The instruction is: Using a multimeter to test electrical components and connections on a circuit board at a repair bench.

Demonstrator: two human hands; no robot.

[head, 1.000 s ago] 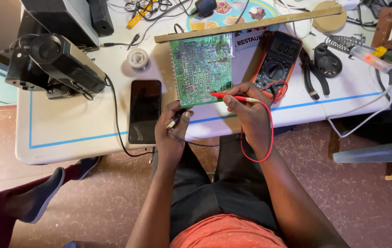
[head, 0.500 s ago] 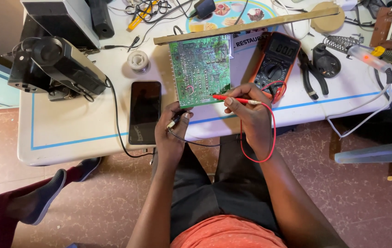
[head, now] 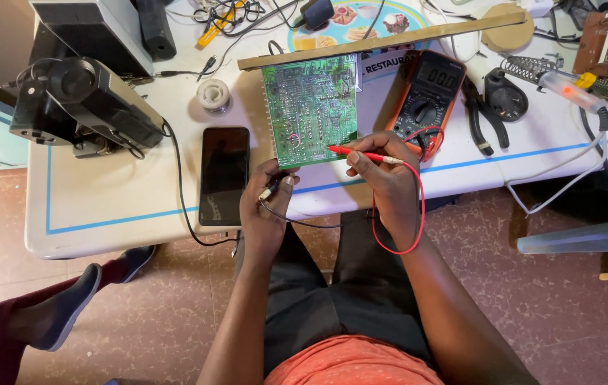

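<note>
mostly the black probe (head: 270, 191) hides inside the left hand (head: 267, 214).

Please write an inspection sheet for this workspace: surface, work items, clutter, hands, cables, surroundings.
Surface: white table with blue border line.
Work items: green circuit board; orange multimeter beside it.
Clutter: dark phone, solder spool, pliers, soldering iron, black device.
Hands: left hand holds black probe at board's lower edge; right hand holds red probe on board.
Cables: red lead loops below the right hand; tangled wires at the back.
Surroundings: reddish floor; another person's foot at left.
</note>
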